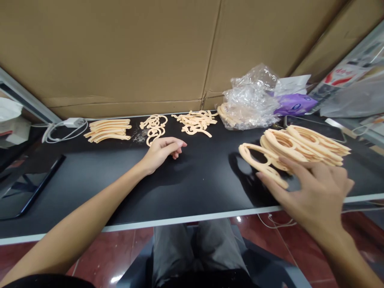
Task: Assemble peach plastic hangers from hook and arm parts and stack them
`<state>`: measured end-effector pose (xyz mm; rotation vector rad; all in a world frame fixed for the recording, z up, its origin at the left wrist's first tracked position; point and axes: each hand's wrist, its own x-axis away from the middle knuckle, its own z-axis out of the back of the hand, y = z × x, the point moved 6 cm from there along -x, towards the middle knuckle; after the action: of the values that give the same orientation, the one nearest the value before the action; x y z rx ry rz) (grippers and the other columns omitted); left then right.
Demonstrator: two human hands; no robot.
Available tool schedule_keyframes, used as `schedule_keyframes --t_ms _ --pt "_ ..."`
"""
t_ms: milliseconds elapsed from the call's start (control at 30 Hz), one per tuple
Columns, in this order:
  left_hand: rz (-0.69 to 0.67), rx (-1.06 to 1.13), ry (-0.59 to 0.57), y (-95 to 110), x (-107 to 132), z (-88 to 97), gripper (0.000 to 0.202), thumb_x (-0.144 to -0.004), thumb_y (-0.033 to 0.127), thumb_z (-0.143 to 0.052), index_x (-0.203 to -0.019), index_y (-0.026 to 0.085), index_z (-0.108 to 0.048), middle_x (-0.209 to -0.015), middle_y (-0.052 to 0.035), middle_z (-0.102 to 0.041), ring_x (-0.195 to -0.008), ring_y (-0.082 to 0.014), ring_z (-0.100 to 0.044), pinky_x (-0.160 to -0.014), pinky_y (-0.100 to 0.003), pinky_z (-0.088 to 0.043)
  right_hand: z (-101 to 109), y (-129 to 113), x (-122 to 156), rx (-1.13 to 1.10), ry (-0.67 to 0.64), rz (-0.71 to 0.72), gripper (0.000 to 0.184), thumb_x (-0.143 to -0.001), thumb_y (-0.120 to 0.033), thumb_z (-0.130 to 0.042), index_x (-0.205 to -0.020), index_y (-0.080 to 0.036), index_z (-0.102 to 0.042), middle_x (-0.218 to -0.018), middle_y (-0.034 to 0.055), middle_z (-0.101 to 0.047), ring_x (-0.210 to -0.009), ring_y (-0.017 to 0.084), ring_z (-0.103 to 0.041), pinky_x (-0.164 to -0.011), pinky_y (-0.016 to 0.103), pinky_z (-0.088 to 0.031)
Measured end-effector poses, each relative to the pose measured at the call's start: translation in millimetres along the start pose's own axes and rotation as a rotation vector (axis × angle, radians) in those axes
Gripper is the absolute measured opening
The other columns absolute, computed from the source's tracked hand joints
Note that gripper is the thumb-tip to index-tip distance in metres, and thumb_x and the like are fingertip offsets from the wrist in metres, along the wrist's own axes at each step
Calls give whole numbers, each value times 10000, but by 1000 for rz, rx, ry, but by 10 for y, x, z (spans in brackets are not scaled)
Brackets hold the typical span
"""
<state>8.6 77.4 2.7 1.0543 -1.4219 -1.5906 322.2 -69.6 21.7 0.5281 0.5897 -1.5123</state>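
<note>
My right hand grips one end of a peach-coloured plastic piece with oval openings, between thumb and fingers. It is raised off the black table, in front of a stack of like pieces. My left hand rests on the table with curled fingers and the thumb laid against them; I see nothing in it. Just behind that hand lie peach ring-shaped parts. A heap of small curved parts is beyond it to the right, and a row of slim curved strips to the left.
Crumpled clear plastic bags and a purple packet lie at the back right. A dark phone-like slab is at the left, near a white charger and cable. Cardboard walls the back of the table.
</note>
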Motion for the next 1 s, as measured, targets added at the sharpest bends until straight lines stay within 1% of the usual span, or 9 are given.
schedule_keyframes --t_ms 100,233,300,367,433,500,767,867,1000 --pt "-2 -9 -9 -5 3 2 258 -806 353 -734 -910 121 -779 -714 -26 -659 -627 -96 -572 -614 -232 -471 -80 -109 88 51 -46 -3 471 -863 -515 -679 -1146 -140 -714 -1039 240 -668 -1053 557 -540 -760 683 -446" --pt "1 -34 -18 -4 5 1 264 -784 350 -742 -918 126 -780 -715 -27 -667 -628 -105 -566 -615 -243 -477 -78 -114 98 75 19 -41 437 -835 -533 -714 -1039 -147 -737 -1114 248 -667 -1085 570 -530 -758 705 -449" --pt "2 -45 -16 -2 9 0 259 -784 347 -742 -923 131 -781 -714 -25 -667 -630 -105 -564 -619 -245 -477 -87 -138 72 -18 45 53 400 -847 -455 -731 -1092 -140 -719 -1145 238 -670 -1089 509 -574 -827 685 -475" --pt "2 -46 -16 2 12 -1 247 -782 338 -744 -921 137 -783 -710 -22 -665 -631 -103 -565 -621 -243 -473 -112 -188 51 -202 31 218 331 -886 -304 -706 -1180 -154 -683 -1167 198 -686 -1099 407 -621 -931 617 -499" --pt "6 -45 -18 4 15 -2 242 -780 333 -746 -923 141 -784 -710 -20 -665 -632 -103 -565 -621 -243 -468 -155 -225 40 -357 -30 354 309 -912 -179 -650 -1221 -171 -660 -1183 159 -699 -1141 341 -629 -1006 552 -500" --pt "13 -47 -16 4 16 1 241 -779 331 -747 -923 141 -783 -712 -21 -667 -633 -104 -565 -621 -244 -464 -209 -221 17 -418 -90 394 292 -924 -129 -616 -1208 -170 -667 -1164 140 -711 -1149 315 -626 -1019 525 -503" --pt "5 -78 -47 28 18 -23 241 -787 328 -729 -915 130 -777 -685 -3 -628 -617 -92 -535 -609 -238 -436 -336 -195 -172 -241 -108 340 267 -952 -258 -601 -1127 -112 -740 -1028 163 -677 -928 302 -623 -843 498 -542" --pt "0 -101 -50 32 16 -21 243 -791 334 -720 -913 131 -774 -685 -2 -625 -617 -92 -533 -614 -238 -440 -355 -242 -238 -185 -105 360 275 -956 -277 -591 -1104 -107 -749 -998 161 -678 -923 314 -617 -828 494 -544" --pt "-11 -126 -53 43 18 -20 247 -793 336 -707 -913 130 -774 -676 2 -620 -607 -89 -532 -611 -236 -443 -322 -390 -392 -199 -28 382 261 -951 -285 -601 -1045 -98 -756 -970 159 -699 -902 303 -625 -818 474 -549"
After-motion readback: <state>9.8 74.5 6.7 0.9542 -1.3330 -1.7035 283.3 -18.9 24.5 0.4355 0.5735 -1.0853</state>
